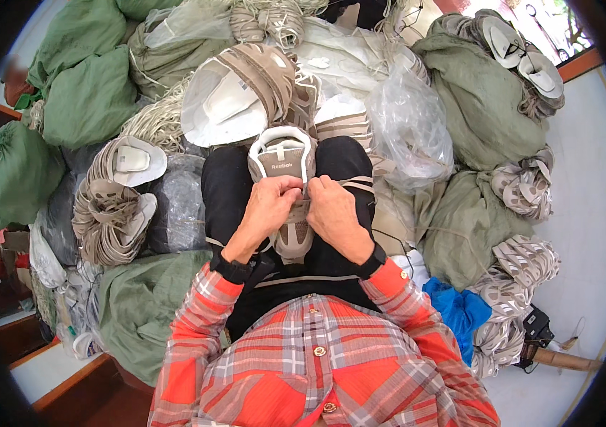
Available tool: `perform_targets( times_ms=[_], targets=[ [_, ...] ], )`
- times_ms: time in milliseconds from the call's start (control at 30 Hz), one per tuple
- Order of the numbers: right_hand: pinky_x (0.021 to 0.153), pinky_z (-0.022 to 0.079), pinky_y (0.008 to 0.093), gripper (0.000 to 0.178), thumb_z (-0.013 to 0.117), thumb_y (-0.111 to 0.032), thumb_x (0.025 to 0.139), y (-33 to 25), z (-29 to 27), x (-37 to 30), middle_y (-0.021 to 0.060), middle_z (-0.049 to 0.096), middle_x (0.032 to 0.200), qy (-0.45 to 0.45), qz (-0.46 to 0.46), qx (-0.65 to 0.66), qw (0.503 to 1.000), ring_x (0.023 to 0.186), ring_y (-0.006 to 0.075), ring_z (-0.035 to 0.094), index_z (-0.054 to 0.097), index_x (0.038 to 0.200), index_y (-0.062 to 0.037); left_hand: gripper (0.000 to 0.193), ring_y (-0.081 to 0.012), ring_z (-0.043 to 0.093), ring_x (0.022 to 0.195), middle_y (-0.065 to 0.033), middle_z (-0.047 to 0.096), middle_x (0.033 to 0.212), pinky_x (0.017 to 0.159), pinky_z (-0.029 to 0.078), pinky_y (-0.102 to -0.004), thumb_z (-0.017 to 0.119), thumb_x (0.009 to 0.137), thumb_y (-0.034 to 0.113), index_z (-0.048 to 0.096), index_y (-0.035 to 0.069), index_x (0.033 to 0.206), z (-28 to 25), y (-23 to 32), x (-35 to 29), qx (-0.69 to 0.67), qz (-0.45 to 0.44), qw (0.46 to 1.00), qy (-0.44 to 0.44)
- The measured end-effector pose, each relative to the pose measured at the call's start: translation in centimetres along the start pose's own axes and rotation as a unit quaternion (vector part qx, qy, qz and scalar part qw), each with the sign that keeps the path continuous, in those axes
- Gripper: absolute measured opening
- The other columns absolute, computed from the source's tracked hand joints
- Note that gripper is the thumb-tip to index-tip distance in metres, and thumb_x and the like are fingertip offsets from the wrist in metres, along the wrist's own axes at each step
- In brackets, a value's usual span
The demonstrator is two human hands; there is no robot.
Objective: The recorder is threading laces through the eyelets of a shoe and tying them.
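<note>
On lap, shoe under hands

The single fisheye view looks steeply down and forward from the person's head, the plaid shirt close along its bottom, the left hand and right hand near centre, the lap's far edge above the middle, sacks farther off.
</note>
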State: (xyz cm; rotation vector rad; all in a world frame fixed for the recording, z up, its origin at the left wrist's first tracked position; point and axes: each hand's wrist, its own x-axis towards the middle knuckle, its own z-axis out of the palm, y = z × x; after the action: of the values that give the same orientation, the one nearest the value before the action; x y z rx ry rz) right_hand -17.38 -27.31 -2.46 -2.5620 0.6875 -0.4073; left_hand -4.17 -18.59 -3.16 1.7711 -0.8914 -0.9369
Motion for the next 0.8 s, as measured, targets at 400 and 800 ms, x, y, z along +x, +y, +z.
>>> perform_targets(
  times_ms=[400, 800],
  targets=[
    [0.06, 0.048, 0.0436, 0.009, 0.058, -0.006, 0.079, 0.4, -0.8, -0.3, 0.0171, 0.056, 0.086, 0.025, 0.009, 0.066, 0.997, 0.073, 0.0366, 0.06, 0.055, 0.087, -0.0012, 0.011, -0.0277, 0.056, 0.08, -0.0105, 0.051, 0.085, 0.069, 0.049, -0.0385, 0.056, 0.07, 0.003, 0.054, 0.003, 0.081, -2.8, 3.1, 2.5, 0.483, 0.37, 0.792, -0.055],
    [0.065, 0.05, 0.0451, 0.017, 0.065, -0.016, 0.073, 0.0, -3.7, 1.2, 0.0199, 0.058, 0.077, -0.195, -0.132, -0.022, 0.972, 0.072, 0.0368, 0.061, 0.061, 0.073, 0.0006, 0.011, -0.0222, 0.059, 0.084, -0.0099, 0.061, 0.088, 0.078, 0.048, -0.0333, 0.052, 0.091, 0.009, 0.057, -0.001, 0.093, -8.5, -2.0, -4.2, -0.625, -0.094, 0.761, -0.146]
  ],
)
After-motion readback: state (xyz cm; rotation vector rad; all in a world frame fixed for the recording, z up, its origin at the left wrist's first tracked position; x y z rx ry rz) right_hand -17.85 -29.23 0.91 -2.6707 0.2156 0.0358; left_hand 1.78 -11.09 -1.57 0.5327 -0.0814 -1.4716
